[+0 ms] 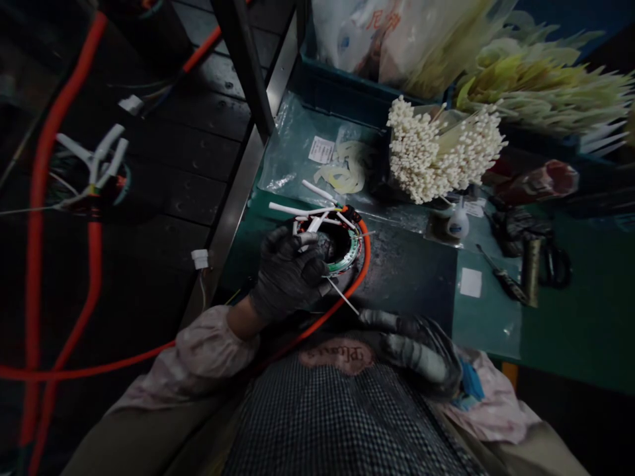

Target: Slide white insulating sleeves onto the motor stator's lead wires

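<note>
Gloved left hand [286,274] is on a wired ring-shaped coil [344,251] lying on the green worktop [489,324], fingers [303,268] closed on its rim among white sleeved wires [310,210], with an orange cable [358,264] curving around it. Gloved right hand [414,350] sits by the worktop edge, fingers [380,319] half curled; can't tell if gripping anything. Bundle of white-tipped sleeves [441,149], screwdriver [501,277] and scissors [555,266] lie beyond.

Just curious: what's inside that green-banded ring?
Inside the green-banded ring, white-sleeved wires cross a dark hollow; the black-gloved left hand covers the rest, so what lies beneath it cannot be seen.
</note>
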The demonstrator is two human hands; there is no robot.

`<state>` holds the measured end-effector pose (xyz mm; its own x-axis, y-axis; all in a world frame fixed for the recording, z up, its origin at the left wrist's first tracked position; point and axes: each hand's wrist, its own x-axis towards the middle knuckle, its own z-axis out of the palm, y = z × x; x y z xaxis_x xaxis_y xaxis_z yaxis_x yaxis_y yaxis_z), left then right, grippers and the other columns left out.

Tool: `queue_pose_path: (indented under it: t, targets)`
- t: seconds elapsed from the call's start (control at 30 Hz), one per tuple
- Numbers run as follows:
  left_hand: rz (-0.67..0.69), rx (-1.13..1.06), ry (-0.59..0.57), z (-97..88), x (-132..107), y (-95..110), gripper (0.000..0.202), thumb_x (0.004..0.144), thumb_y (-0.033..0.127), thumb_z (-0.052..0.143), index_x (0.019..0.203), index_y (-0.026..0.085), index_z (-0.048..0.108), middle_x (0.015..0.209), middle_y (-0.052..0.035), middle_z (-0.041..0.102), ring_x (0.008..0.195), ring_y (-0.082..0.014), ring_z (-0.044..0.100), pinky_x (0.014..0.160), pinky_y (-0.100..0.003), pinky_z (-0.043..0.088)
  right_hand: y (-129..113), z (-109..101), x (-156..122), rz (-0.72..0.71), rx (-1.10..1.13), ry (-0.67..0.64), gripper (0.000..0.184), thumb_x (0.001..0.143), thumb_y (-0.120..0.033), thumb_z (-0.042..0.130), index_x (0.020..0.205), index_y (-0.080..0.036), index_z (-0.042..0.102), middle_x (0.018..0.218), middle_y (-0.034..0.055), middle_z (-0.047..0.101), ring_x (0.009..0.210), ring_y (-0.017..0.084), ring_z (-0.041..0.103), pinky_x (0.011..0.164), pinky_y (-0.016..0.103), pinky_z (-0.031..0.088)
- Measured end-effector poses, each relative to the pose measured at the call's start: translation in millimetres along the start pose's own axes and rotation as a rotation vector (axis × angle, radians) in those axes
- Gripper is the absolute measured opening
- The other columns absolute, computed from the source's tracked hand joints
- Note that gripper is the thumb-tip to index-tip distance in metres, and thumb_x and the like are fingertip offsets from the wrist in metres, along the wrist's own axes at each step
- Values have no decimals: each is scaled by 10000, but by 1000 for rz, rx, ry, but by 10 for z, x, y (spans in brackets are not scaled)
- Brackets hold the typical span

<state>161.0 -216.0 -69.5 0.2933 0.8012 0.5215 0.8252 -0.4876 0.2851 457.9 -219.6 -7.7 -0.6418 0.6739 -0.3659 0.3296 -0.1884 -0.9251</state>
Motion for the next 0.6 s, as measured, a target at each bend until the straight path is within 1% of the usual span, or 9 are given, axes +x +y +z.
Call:
queue_pose_path:
  t: [0.07, 0.17, 0.23, 0.3, 0.37, 0.43, 0.47, 0.53, 0.6]
  targets:
    - [-23, -38, -37, 3, -20, -8, 234, 918, 375, 825, 1098, 274, 715, 1243, -49, 810, 1294, -307, 699, 1208, -547, 410, -3, -13, -28, -4, 21, -34, 422, 1110, -529, 600, 1445, -343, 776, 1364, 96, 815, 1329, 330, 762, 1067, 467, 686]
    - [-41, -19, -78, 0, -29, -6, 243, 918, 386, 825, 1114, 283, 728, 1227, -33, 818, 1312, -304, 693, 1230, -549, 393, 11, 19, -23, -63, -5, 12, 391, 1131, -467, 575, 1456, -360, 766, 1403, 82, 798, 1331, 321, 761, 1082, 464, 685]
    - [-29, 31, -81, -20, -12, 6, 213, 955, 424, 796, 1094, 277, 728, 1200, -14, 832, 1297, -290, 702, 1222, -539, 399, 61, 81, 48, -194, -80, 64, 384, 1129, -405, 580, 1474, -381, 748, 1375, 62, 812, 1260, 301, 799, 1047, 439, 701]
    - [-7, 55, -82, -54, 16, 15, 198, 994, 429, 761, 1101, 265, 728, 1221, -4, 840, 1293, -278, 703, 1224, -528, 394, 138, 162, 188, -373, -195, 130, 403, 1108, -356, 610, 1493, -375, 728, 1312, 54, 838, 1160, 279, 836, 986, 408, 718]
    - [8, 35, -89, -86, 40, 10, 191, 1023, 410, 725, 1143, 262, 731, 1267, 5, 838, 1307, -273, 694, 1234, -520, 378, 217, 233, 383, -504, -357, 242, 359, 1079, -331, 660, 1422, -338, 765, 1177, 52, 870, 986, 251, 859, 866, 362, 724]
    - [9, -2, -104, -98, 48, -15, 184, 1046, 407, 697, 1176, 284, 737, 1304, 33, 832, 1323, -268, 683, 1240, -510, 358, 273, 264, 592, -530, -517, 365, 254, 1072, -364, 684, 1279, -295, 815, 1013, 47, 871, 814, 228, 838, 720, 324, 692]
    - [8, -18, -107, -93, 44, -34, 174, 1054, 414, 691, 1179, 303, 743, 1310, 52, 831, 1324, -263, 681, 1236, -504, 354, 288, 262, 689, -529, -568, 422, 245, 1074, -401, 687, 1232, -272, 822, 946, 51, 863, 757, 228, 821, 666, 321, 668]
    - [3, -46, -110, -65, 23, -81, 171, 1056, 422, 706, 1197, 340, 754, 1314, 80, 829, 1323, -258, 677, 1231, -494, 355, 285, 237, 849, -522, -642, 522, 325, 1072, -473, 695, 1252, -230, 812, 840, 64, 839, 670, 243, 788, 592, 334, 629]
    - [11, -64, -116, -25, -4, -129, 194, 1032, 419, 740, 1217, 368, 766, 1305, 84, 832, 1325, -268, 673, 1236, -497, 365, 246, 210, 971, -513, -729, 576, 387, 1070, -472, 706, 1324, -195, 797, 795, 78, 827, 623, 255, 767, 561, 350, 608]
